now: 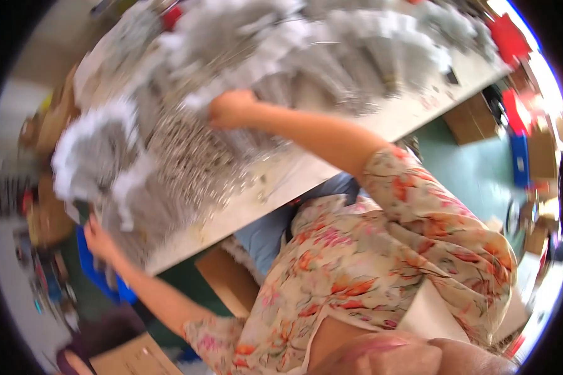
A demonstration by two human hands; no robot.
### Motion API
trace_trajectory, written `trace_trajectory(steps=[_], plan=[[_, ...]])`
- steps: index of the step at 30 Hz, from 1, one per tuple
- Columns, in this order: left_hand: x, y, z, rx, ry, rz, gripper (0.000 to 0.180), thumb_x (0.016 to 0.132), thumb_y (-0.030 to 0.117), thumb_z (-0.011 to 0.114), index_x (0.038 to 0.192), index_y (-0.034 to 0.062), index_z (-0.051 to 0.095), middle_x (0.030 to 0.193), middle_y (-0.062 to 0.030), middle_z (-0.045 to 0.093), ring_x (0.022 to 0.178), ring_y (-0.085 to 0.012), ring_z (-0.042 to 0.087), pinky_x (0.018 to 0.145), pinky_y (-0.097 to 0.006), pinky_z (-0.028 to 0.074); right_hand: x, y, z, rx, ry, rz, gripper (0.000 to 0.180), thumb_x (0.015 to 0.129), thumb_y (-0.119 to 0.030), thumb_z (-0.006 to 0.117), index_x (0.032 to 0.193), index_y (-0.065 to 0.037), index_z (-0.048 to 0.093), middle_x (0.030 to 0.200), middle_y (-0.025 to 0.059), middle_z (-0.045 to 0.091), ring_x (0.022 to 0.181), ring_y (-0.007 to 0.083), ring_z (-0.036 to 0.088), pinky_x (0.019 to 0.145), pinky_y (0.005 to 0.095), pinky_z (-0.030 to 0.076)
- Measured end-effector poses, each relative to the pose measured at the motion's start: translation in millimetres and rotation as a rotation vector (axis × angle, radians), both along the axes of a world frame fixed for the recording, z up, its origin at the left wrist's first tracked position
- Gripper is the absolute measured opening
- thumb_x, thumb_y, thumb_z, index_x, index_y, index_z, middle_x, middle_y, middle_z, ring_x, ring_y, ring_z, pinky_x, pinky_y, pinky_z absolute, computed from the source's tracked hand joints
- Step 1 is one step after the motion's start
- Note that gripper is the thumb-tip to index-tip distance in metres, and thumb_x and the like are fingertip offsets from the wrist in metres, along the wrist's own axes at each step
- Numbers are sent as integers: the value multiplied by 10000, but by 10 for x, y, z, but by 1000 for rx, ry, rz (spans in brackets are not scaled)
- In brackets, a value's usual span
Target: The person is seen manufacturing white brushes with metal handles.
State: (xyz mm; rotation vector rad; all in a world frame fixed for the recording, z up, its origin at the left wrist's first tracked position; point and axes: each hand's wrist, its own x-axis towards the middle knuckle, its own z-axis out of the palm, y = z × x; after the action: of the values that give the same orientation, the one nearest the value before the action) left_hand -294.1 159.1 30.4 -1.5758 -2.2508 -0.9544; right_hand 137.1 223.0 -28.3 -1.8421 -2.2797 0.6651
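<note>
My right hand (233, 110) is closed, with its fingers curled down among bundles of thin grey strands near the middle of the table. What it grips is too blurred to make out. My left hand (100, 242) is at the table's left end, beside a grey bundle with white tips (150, 197). Its fingers are smeared, and I cannot tell whether they hold anything. Between my hands spreads a loose heap of thin strands with shiny metal-looking ends (200, 153). Another white-tipped bundle (97, 153) lies just beyond my left hand.
More white-tipped bundles (363, 53) cover the far part of the white table (413, 115). A blue bin (91, 265) is below the left end. Cardboard boxes (472, 119) and a red item (510, 37) are off to the right. An open carton (228, 281) stands under the near edge.
</note>
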Motion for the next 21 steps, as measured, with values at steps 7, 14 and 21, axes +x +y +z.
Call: trace_trajectory(steps=[7,14,21], plan=[[-1385,-283,-809,-558,53,28,393,805,348,612,736,-37,642,700,-175,632,676,-302,591,664,-405,442,105,-38,71,47,467,11,274,679,-388,675,728,-118,675,751,59,657,757,239,627,645,366,493],[-1522,-544,-840,-462,-324,6,263,790,210,634,707,-39,630,604,-69,605,549,-147,511,557,-311,403,458,-331,559,245,526,23,298,764,-405,587,780,-126,691,711,82,652,731,284,625,687,385,493],[-1036,-478,-496,-500,-472,90,193,791,156,617,766,-35,632,649,-47,616,534,-134,483,529,-300,378,347,-79,406,95,399,14,386,878,-375,463,855,-35,644,798,186,629,755,373,596,719,437,469]])
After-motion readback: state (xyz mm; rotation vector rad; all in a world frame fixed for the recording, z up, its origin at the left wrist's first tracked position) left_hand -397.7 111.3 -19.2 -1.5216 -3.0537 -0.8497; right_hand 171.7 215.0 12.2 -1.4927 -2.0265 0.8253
